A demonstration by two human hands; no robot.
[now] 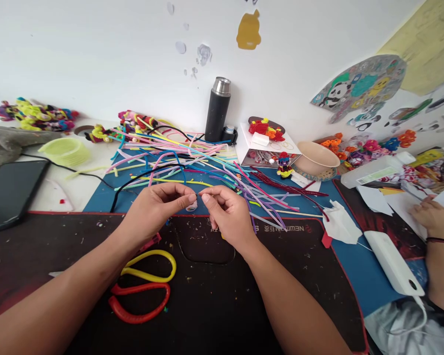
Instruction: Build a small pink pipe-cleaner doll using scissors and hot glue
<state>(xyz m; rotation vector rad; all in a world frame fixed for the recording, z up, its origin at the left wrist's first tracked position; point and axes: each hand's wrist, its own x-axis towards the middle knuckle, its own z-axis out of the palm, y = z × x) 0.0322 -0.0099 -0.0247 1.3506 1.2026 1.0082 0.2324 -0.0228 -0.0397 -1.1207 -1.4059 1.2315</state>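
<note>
My left hand (166, 201) and my right hand (227, 209) meet over the far edge of the black mat, each with thumb and forefinger pinched together. What lies between the fingertips is too small to make out. A small whitish round piece (191, 206) shows just under the left fingertips. Below the hands, a thin dark cord (207, 263) curves in a loop over the mat; its ends go out of sight beneath them. Scissors with yellow and red handles (148, 286) lie by my left forearm, which partly covers them.
Many coloured pipe cleaners (170, 153) spread behind the hands. Beyond them stand a black thermos (217, 111), a white box (259, 145) and a beige bowl (318, 160). A phone (15, 192) lies left. At right are a white power bank (394, 264) and another person's hand (434, 217).
</note>
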